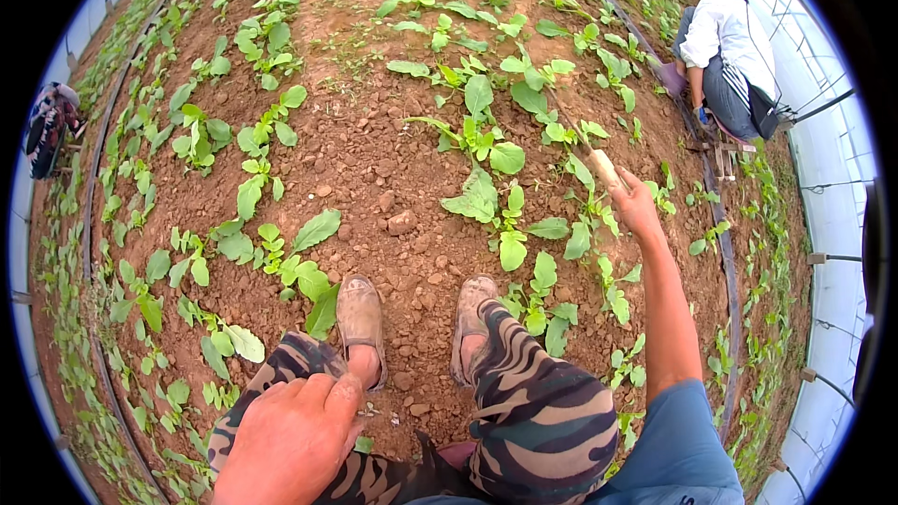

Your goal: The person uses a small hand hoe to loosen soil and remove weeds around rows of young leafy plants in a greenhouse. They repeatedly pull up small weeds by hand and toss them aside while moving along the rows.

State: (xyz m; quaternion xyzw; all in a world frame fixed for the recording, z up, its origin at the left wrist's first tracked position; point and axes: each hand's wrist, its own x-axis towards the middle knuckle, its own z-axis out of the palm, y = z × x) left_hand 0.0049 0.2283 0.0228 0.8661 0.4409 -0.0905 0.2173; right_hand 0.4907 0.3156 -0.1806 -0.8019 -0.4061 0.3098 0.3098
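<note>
My right hand grips the pale wooden handle of a hand tool, probably a small hoe. Its thin shaft slants away among the leafy seedlings, where leaves and soil hide the working end. Closer to me, my left hand is above my left knee in camouflage trousers. Its fingers are curled down, and the palm is out of sight, so whether it holds anything cannot be told. Broad-leaved seedlings grow in the reddish-brown soil before me.
My shoes stand on cloddy soil between plant rows. Dark drip lines run along both sides. At the right, a person in a white top sits low near the plastic greenhouse wall. Another person is crouched at far left.
</note>
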